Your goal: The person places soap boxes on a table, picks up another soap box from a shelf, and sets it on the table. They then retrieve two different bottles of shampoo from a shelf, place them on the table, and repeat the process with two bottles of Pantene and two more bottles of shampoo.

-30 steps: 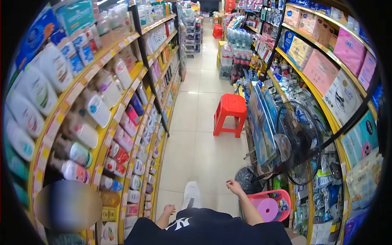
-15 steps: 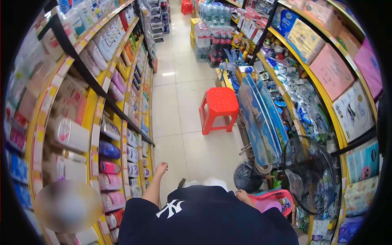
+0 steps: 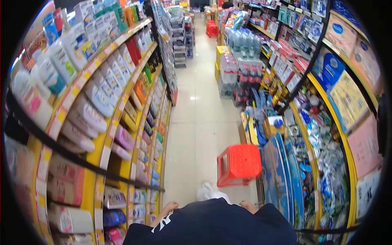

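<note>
My left hand (image 3: 172,205) hangs low at my left side, its fingers loosely curled with nothing showing in them. It is nearest to the lower part of the left shelf (image 3: 141,189), where bottles lie in rows. On the other side of my dark shirt (image 3: 216,220), my right hand (image 3: 247,206) is partly hidden by the sleeve; its visible fingers are curled in and no object shows. A red plastic stool (image 3: 245,163) stands on the floor just ahead of that hand. Between both hands, something white and blurred (image 3: 211,192) shows in front of my shirt.
A tiled aisle (image 3: 190,134) runs ahead between shelves. Bundled drink bottles (image 3: 248,77) narrow it on the right. Blue folded boards (image 3: 279,175) lean against the right shelf, beyond the stool. Farther off are stacked goods (image 3: 179,41) on the left and more red stools (image 3: 212,29).
The view has tilted up and moved forward along the aisle. The stool now appears closer and lower. My left hand has lowered in view; the fan and pink basket have left the frame.
</note>
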